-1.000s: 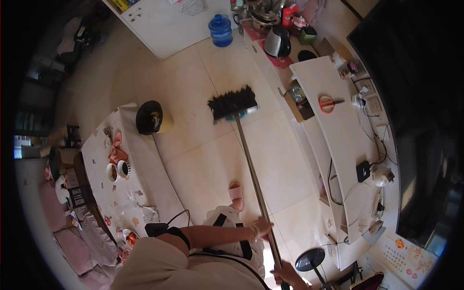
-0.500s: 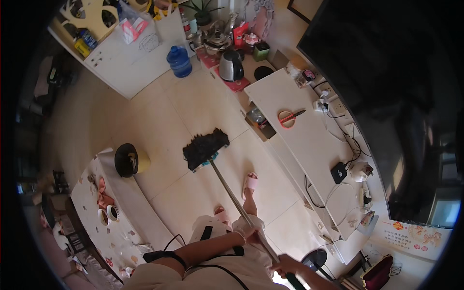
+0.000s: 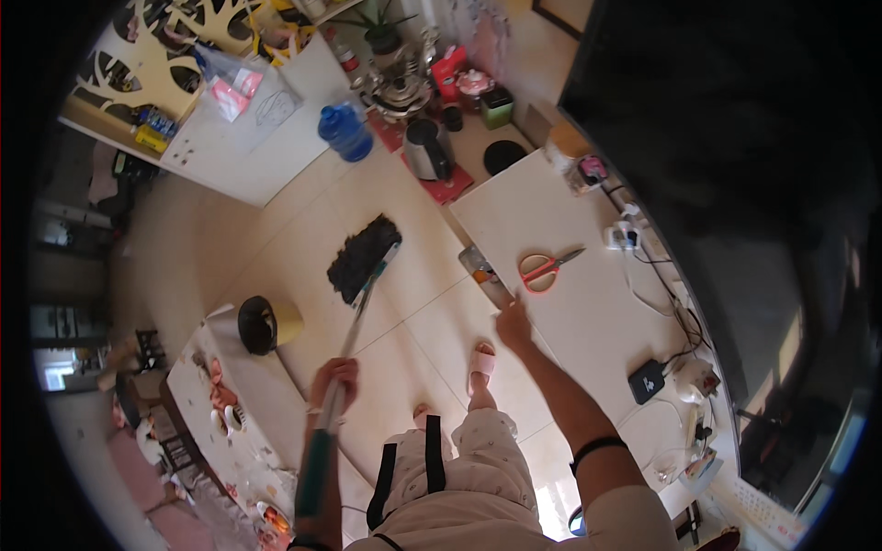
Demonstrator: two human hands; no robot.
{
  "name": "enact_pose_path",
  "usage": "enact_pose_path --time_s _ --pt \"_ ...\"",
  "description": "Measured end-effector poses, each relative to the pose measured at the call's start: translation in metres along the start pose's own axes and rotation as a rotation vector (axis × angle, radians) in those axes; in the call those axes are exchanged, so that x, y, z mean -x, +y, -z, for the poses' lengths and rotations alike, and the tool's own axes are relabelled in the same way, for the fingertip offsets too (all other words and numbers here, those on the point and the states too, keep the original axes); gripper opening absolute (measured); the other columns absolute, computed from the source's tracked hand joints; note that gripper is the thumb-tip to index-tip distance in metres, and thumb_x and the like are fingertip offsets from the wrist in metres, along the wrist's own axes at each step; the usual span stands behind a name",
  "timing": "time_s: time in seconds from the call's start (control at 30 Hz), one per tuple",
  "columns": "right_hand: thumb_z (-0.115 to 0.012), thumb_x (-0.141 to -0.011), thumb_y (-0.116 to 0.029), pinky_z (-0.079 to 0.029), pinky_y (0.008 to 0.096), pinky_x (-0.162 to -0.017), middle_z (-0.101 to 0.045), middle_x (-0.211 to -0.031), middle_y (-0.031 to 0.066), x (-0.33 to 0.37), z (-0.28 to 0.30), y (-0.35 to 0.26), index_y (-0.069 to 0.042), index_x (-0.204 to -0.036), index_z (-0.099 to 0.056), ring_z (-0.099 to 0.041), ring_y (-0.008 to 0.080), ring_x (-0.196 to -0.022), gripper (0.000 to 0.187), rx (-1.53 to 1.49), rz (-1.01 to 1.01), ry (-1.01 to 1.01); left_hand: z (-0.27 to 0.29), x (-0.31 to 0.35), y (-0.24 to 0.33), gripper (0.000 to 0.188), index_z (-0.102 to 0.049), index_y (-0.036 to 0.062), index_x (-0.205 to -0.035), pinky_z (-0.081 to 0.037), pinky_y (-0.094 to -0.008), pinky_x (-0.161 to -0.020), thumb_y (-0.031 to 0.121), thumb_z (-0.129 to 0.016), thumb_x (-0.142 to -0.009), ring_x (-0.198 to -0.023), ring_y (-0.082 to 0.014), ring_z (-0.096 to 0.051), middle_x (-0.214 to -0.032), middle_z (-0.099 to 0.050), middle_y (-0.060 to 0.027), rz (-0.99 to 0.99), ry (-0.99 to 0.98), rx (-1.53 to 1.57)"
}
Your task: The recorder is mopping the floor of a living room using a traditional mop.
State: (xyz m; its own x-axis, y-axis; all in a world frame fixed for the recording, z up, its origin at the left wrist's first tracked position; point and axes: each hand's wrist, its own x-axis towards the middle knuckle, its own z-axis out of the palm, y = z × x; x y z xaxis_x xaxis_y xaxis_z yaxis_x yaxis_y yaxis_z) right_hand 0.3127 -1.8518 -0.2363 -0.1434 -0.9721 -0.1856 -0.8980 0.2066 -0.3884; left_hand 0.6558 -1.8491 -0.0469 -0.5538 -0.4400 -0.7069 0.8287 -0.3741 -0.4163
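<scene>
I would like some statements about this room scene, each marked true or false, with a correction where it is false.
1. The left hand grips the broom handle. True.
2. The right hand holds the orange scissors. False: the scissors lie alone on the white table; the hand rests at the table's edge, apart from them.
3. The dark broom head rests on the tiled floor. True.
4. The blue water jug stands on the white table. False: it stands on the floor beside a white cabinet.
5. The person is barefoot. False: a pink slipper shows on one foot.
</scene>
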Motion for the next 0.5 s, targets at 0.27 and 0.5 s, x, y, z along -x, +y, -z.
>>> enact_pose_path --time_s 0.27,0.5 --pt "-0.052 -0.077 -0.015 -0.03 0.041 -0.096 -0.037 -0.124 0.0238 -0.046 0.001 0.03 0.003 -0.118 -0.04 -0.035 0.0342 -0.117 0.046 -0.08 0.387 0.188 -0.061 0.166 -0.056 0.049 -0.025 0.0009 -0.13 -0.05 -0.0193 -0.051 0.005 -0.036 -0.082 -0.072 -0.0096 -0.046 -0.123 -0.026 -0.0243 -0.566 -0.131 -0.07" --pt "-0.04 -0.075 -0.005 -0.036 0.036 -0.093 -0.045 -0.115 0.0258 -0.039 -0.138 0.017 0.002 -0.121 -0.037 -0.043 0.0338 -0.11 0.047 -0.301 0.047 -0.29 -0.069 0.14 -0.042 0.056 -0.031 0.0117 -0.13 -0.05 -0.018 -0.05 -0.002 -0.037 -0.076 -0.071 -0.0105 -0.048 -0.112 -0.029 -0.0228 -0.551 -0.136 -0.065"
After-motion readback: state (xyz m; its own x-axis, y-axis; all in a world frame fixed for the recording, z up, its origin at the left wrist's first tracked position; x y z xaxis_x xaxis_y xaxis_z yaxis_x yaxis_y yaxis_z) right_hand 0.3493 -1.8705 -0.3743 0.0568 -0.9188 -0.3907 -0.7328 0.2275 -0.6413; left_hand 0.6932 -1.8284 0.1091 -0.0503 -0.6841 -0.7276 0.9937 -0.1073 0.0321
